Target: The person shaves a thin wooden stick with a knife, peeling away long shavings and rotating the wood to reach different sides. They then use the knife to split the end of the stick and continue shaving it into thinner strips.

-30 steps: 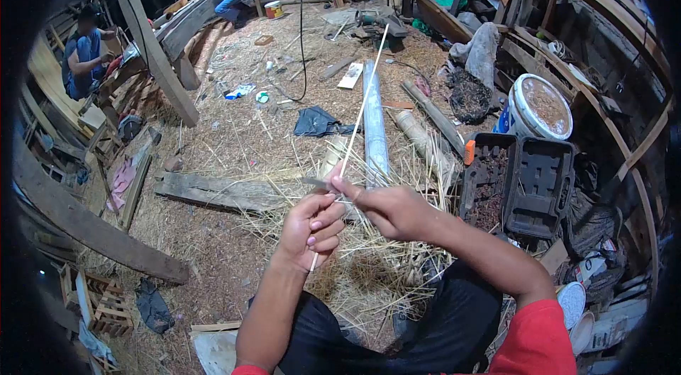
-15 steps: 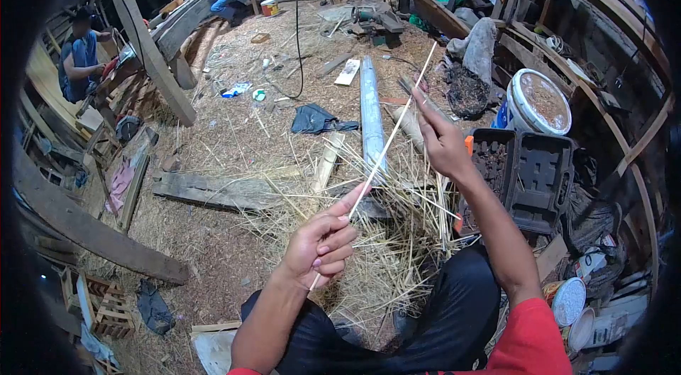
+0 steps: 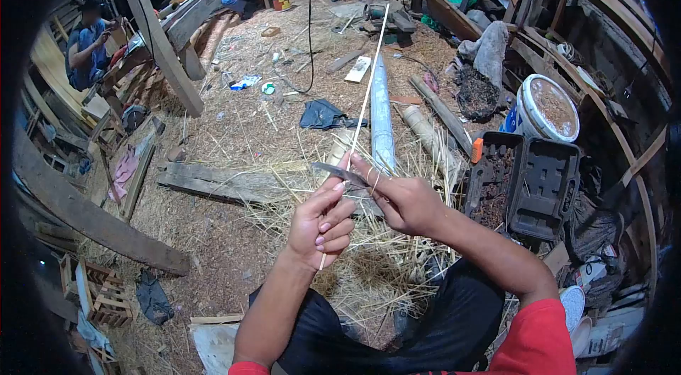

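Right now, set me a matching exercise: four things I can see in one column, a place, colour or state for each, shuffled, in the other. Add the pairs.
Things:
1. Stick
2. Case
3. Knife
4. Bucket

Places, colours or states:
A. White-rimmed, round
B. Held in the right hand
C. Clasped in the left hand
D. Black, lying open

Pairs: 1-C, 2-D, 3-B, 4-A

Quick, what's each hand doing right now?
Left hand: closed, holding a thin stick.
Right hand: closed, holding a knife.
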